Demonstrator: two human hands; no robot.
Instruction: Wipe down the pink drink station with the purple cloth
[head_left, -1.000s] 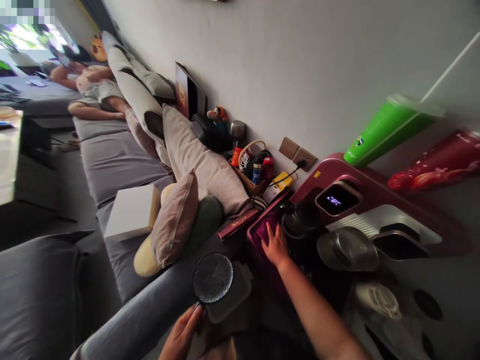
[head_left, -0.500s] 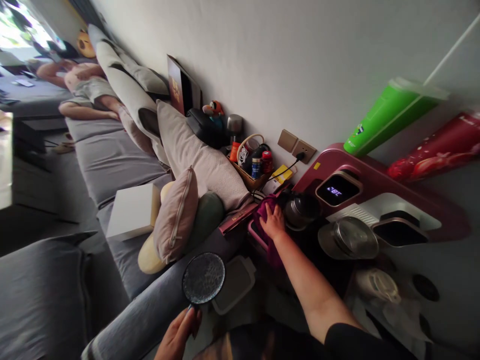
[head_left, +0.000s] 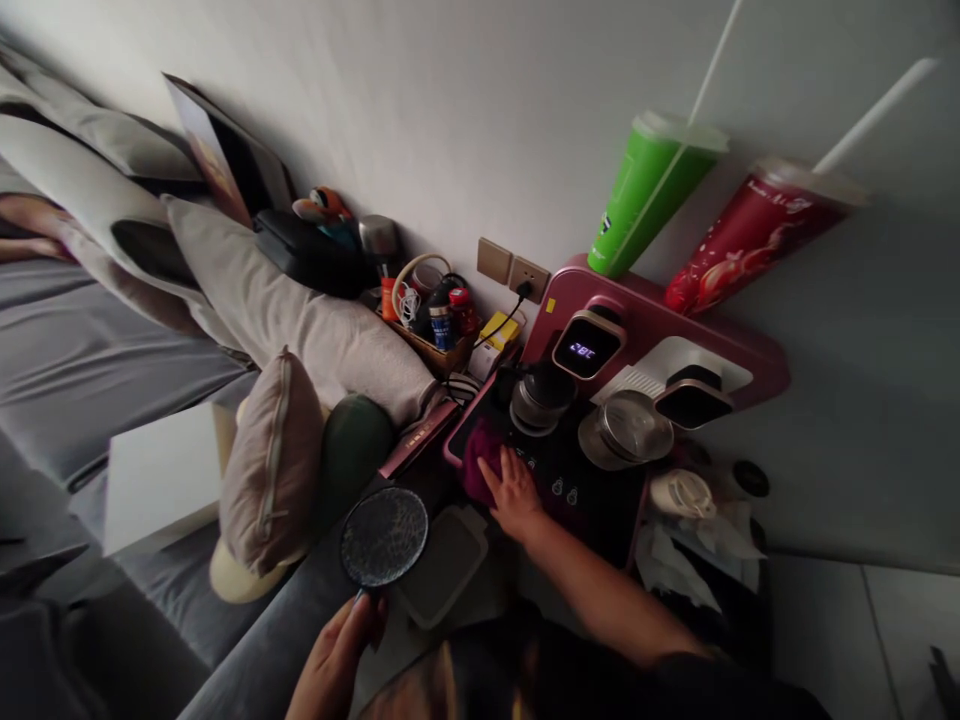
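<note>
My left hand [head_left: 334, 650] is closed around the thin handle of a round dark tool [head_left: 384, 537]. Its disc has a mottled, mesh-like face; whether it is a strainer I cannot tell. My right hand [head_left: 514, 492] lies flat with fingers spread on a purple cloth [head_left: 482, 462], at the left part of the black top of a pink tea machine [head_left: 592, 525]. Just behind that hand stands a dark-lidded kettle [head_left: 541, 397]. A clear glass pot [head_left: 625, 430] is farther right on the same top.
A green cup [head_left: 652, 190] and a red cup [head_left: 761, 235], both with straws, stand on the machine's upper ledge. Left of it are a basket of jars [head_left: 442, 350] and a sofa with a pink cushion [head_left: 270, 470] and white box [head_left: 165, 475]. A grey lid or tray [head_left: 442, 565] lies below.
The view has swung right, so the scene shifts left. My right hand and the purple cloth have moved from the machine's left edge onto its black top. My left hand keeps the round tool.
</note>
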